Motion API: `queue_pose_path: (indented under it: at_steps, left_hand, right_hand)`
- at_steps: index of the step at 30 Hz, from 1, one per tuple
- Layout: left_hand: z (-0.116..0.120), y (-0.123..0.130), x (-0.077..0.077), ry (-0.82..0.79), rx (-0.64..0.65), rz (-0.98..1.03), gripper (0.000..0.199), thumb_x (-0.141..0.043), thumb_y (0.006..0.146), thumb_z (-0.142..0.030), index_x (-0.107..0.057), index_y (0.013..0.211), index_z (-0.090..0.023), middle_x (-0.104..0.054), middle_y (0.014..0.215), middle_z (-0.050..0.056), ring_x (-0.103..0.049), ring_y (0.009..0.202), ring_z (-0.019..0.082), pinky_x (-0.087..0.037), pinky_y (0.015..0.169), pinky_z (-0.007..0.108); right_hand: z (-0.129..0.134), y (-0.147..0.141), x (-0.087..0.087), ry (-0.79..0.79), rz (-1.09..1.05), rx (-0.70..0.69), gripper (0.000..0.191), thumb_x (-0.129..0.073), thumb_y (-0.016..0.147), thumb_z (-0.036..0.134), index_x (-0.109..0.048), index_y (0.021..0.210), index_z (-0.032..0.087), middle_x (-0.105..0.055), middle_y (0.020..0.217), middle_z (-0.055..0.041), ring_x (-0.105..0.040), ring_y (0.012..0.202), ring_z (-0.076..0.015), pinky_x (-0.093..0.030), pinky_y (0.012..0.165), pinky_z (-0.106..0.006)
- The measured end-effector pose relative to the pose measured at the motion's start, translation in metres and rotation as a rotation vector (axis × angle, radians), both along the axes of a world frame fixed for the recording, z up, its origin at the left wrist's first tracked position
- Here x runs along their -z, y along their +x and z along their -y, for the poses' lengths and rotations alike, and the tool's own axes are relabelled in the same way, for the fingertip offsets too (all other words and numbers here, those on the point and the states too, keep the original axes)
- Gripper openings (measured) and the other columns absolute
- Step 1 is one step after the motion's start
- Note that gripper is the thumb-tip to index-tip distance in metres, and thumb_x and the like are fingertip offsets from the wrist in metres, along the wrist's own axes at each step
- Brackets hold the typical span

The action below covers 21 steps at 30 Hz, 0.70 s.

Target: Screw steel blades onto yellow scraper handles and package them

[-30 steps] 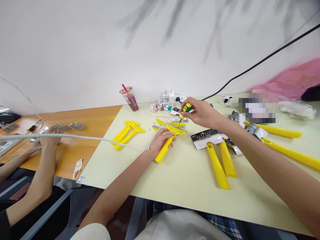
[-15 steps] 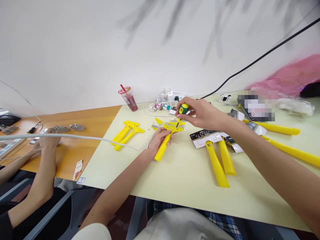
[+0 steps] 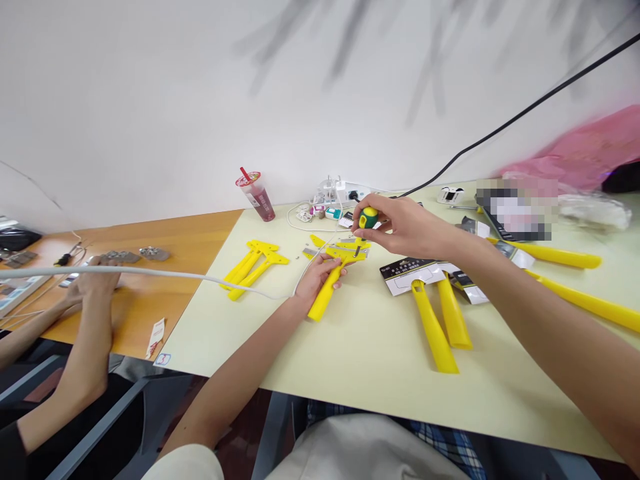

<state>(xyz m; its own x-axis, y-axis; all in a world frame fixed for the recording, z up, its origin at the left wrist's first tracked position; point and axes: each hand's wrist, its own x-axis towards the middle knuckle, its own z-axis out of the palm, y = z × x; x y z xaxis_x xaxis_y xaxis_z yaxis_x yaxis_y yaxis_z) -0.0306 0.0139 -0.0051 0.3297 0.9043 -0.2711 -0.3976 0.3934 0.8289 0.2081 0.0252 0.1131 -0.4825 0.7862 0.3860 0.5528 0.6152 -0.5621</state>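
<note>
My left hand (image 3: 314, 280) is wrapped around a yellow plastic scraper shaped like a T (image 3: 324, 298), just under its wide head, and its handle points to seven o'clock. My right hand (image 3: 393, 225) has its fingers curled in on a screwdriver with a fat green and yellow handle (image 3: 369, 218). The screwdriver stands nearly straight up, with its tip down at the scraper's head, but I can't tell if it sits in a screw.

Around the scraper I hold, at one o'clock, flat yellow plastic bits (image 3: 317, 241) and thin grey metal blades (image 3: 344, 244) lie close by. More yellow T-shaped scrapers (image 3: 253, 278) lie together between nine and ten o'clock. At eleven o'clock is a clear plastic cup of red drink with a red straw (image 3: 261, 201). Near four o'clock are two yellow plastic handles (image 3: 434, 327) with a black and white paper card (image 3: 410, 275) at their top end. Far off at nine o'clock, another person's hand (image 3: 97, 285) is over the brown wooden table (image 3: 200, 243)
</note>
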Motion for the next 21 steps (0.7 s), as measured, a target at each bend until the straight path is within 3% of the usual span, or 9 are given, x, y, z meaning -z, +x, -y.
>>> queue_pose_path:
  at_steps: [21]
  left_hand:
    - [0.0009,-0.0001,-0.0017,0.004,0.019,-0.004,0.056,-0.098,0.072,-0.028,-0.052,0.104,-0.021,-0.075,0.118,0.012,-0.069,0.077,0.012,-0.038,0.047,0.018]
  right_hand:
    - [0.0015,-0.0022,-0.0028,0.013,-0.037,0.020,0.031,-0.069,0.099,0.056,-0.067,0.110,0.027,-0.081,0.103,-0.0059,-0.072,0.084,-0.0267,-0.056,0.085,-0.043]
